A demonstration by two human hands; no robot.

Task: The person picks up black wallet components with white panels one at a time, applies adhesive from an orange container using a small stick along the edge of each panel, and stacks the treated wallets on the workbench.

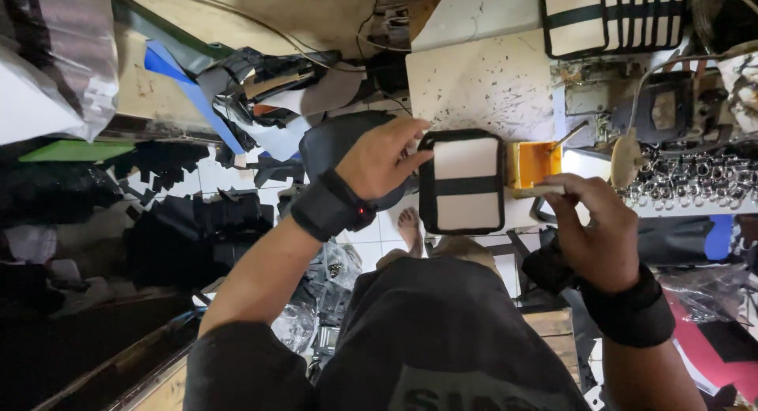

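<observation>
A rectangular bag panel [462, 182], cream with black edging and a black band across its middle, lies on the worn white work board [482, 87]. My left hand [383, 158] rests its fingertips on the panel's left edge. My right hand [596, 229] is closed on a thin pale stick [541, 191], probably a brush handle, whose tip reaches a small yellow pot [533, 165] right of the panel. Both wrists wear black bands.
A finished stack of similar striped cream-and-black panels [612, 16] lies at the top right. A heap of metal rings [695, 178] sits beside machine parts on the right. Black fabric scraps and blue strips litter the floor at left. A bare foot [409, 225] shows below the board.
</observation>
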